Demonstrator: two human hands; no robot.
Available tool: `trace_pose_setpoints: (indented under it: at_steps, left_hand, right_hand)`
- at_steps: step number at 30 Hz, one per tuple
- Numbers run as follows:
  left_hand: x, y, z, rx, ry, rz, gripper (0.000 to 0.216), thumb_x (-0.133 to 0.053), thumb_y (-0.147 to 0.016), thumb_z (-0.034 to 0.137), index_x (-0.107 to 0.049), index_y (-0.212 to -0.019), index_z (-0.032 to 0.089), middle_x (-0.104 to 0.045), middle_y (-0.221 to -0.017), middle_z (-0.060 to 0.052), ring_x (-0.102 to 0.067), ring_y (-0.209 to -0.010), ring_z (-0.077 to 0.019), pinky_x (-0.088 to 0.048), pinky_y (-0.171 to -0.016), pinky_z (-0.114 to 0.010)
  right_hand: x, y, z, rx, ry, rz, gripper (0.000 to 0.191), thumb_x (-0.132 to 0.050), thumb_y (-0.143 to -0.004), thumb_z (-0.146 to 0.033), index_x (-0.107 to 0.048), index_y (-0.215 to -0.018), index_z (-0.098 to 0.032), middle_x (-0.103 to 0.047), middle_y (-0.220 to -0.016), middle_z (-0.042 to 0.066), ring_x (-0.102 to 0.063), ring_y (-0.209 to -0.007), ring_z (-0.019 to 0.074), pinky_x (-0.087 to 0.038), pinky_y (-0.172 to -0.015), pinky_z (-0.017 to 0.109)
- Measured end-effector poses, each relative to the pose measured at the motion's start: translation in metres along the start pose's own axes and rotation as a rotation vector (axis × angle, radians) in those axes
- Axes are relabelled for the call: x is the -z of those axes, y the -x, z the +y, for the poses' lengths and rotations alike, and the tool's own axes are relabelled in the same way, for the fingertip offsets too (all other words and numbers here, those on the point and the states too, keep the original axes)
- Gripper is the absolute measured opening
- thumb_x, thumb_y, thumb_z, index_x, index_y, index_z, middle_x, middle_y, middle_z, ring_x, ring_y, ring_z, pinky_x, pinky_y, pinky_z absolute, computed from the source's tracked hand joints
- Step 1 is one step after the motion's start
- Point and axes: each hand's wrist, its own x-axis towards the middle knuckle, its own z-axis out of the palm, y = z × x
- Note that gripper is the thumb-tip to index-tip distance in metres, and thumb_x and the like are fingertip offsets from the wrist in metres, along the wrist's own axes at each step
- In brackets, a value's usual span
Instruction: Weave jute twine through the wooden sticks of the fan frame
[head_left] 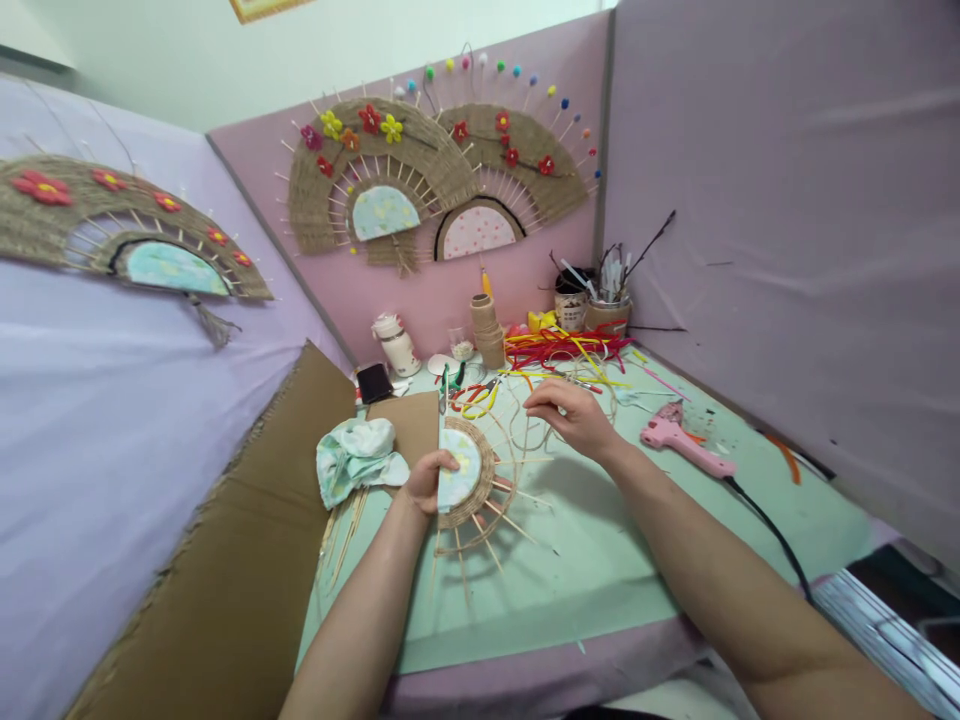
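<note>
My left hand [429, 480] grips a half-round fan frame [463, 470] by its flat side, thumb on the pale patterned fabric centre. Twine is wound around that centre, and thin sticks radiate outward from it. A looser loop of twine runs across the sticks farther out. To the right of the frame my right hand [570, 412] is raised above the table, fingers pinched together around a strand of twine [525, 440]. The strand is thin, and its exact path is hard to follow. Behind stands the twine spool [487, 335].
A pink glue gun [686, 440] with a black cord lies at right. Pliers [480, 398], red and yellow pipe cleaners [562, 348] and a white bottle [396, 343] are at the back. Crumpled cloth [358, 460] and cardboard [409, 430] lie left. Finished fans [382, 150] hang on the wall.
</note>
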Motion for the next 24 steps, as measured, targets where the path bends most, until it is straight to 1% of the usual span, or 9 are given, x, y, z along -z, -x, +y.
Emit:
trace_pose_setpoints:
  at_steps: [4,9,11,13,16,18,20,22,24]
  left_hand:
    - [0.001,-0.002,-0.008,0.007,-0.023,-0.072,0.064,-0.049,-0.058,0.023,-0.049,-0.119,0.006,-0.066,-0.098,-0.022,-0.066,-0.077,-0.0327,-0.051,-0.064,-0.047]
    - [-0.001,-0.002,-0.012,0.123,-0.039,-0.223,0.061,-0.051,-0.058,0.028,-0.052,-0.117,0.010,-0.066,-0.097,-0.020,-0.066,-0.078,-0.0364,-0.050,-0.061,-0.048]
    - [-0.002,-0.004,-0.014,0.098,-0.031,-0.223,0.061,-0.051,-0.058,0.028,-0.053,-0.115,0.009,-0.066,-0.097,-0.021,-0.065,-0.080,-0.0360,-0.050,-0.063,-0.048]
    - [-0.003,-0.006,-0.017,0.025,-0.013,-0.177,0.060,-0.052,-0.056,0.027,-0.055,-0.113,0.006,-0.066,-0.096,-0.021,-0.065,-0.083,-0.0348,-0.050,-0.066,-0.046]
    - [-0.001,-0.008,-0.020,-0.029,-0.006,-0.075,0.056,-0.056,-0.053,0.023,-0.059,-0.106,0.006,-0.067,-0.091,-0.019,-0.065,-0.084,-0.0325,-0.050,-0.068,-0.040]
    - [0.003,-0.009,-0.022,-0.123,-0.016,0.020,0.050,-0.060,-0.053,0.023,-0.062,-0.099,0.005,-0.068,-0.084,-0.018,-0.065,-0.079,-0.0303,-0.049,-0.066,-0.036]
    - [0.008,-0.010,-0.023,-0.176,-0.045,0.113,0.044,-0.064,-0.054,0.023,-0.064,-0.094,0.004,-0.068,-0.078,-0.017,-0.066,-0.075,-0.0276,-0.048,-0.064,-0.032]
    - [0.011,-0.011,-0.025,-0.216,-0.093,0.164,0.040,-0.070,-0.055,0.023,-0.065,-0.090,0.005,-0.068,-0.073,-0.015,-0.066,-0.069,-0.0242,-0.047,-0.061,-0.029]
    - [0.011,-0.011,-0.028,-0.256,-0.136,0.190,0.042,-0.076,-0.052,0.024,-0.066,-0.089,0.007,-0.068,-0.073,-0.013,-0.065,-0.065,-0.0216,-0.046,-0.059,-0.027]
  right_hand:
    - [-0.001,0.000,0.003,-0.097,-0.044,-0.022,0.012,-0.057,-0.083,-0.029,-0.064,-0.079,-0.020,-0.062,-0.077,0.004,-0.057,-0.075,0.0161,-0.044,-0.072,0.030]
    - [-0.015,0.003,0.003,-0.264,-0.185,-0.005,0.011,-0.058,-0.080,-0.028,-0.064,-0.077,-0.019,-0.062,-0.077,0.003,-0.057,-0.073,0.0146,-0.044,-0.070,0.028]
    - [-0.023,0.004,0.000,-0.340,-0.236,-0.033,0.010,-0.058,-0.079,-0.027,-0.064,-0.076,-0.018,-0.062,-0.075,0.002,-0.056,-0.071,0.0139,-0.043,-0.068,0.026]
    - [-0.029,0.005,-0.003,-0.399,-0.283,-0.072,0.011,-0.058,-0.078,-0.027,-0.063,-0.075,-0.018,-0.062,-0.073,0.001,-0.056,-0.070,0.0138,-0.043,-0.067,0.026]
    - [-0.036,0.007,-0.006,-0.473,-0.338,-0.121,0.015,-0.058,-0.078,-0.030,-0.062,-0.072,-0.017,-0.062,-0.071,0.002,-0.056,-0.069,0.0148,-0.044,-0.067,0.027]
    - [-0.038,0.007,-0.006,-0.506,-0.333,-0.137,0.018,-0.057,-0.078,-0.032,-0.062,-0.072,-0.017,-0.062,-0.072,0.002,-0.055,-0.068,0.0149,-0.043,-0.066,0.027]
    - [-0.040,0.008,-0.005,-0.532,-0.342,-0.155,0.019,-0.056,-0.079,-0.034,-0.062,-0.072,-0.017,-0.061,-0.069,0.001,-0.054,-0.066,0.0148,-0.043,-0.063,0.027]
    - [-0.043,0.009,-0.002,-0.533,-0.391,-0.161,0.020,-0.056,-0.078,-0.036,-0.063,-0.075,-0.017,-0.061,-0.071,0.002,-0.055,-0.068,0.0156,-0.043,-0.064,0.027]
    - [-0.047,0.010,0.000,-0.548,-0.424,-0.165,0.020,-0.056,-0.078,-0.036,-0.063,-0.075,-0.017,-0.062,-0.071,0.002,-0.055,-0.067,0.0164,-0.044,-0.064,0.028]
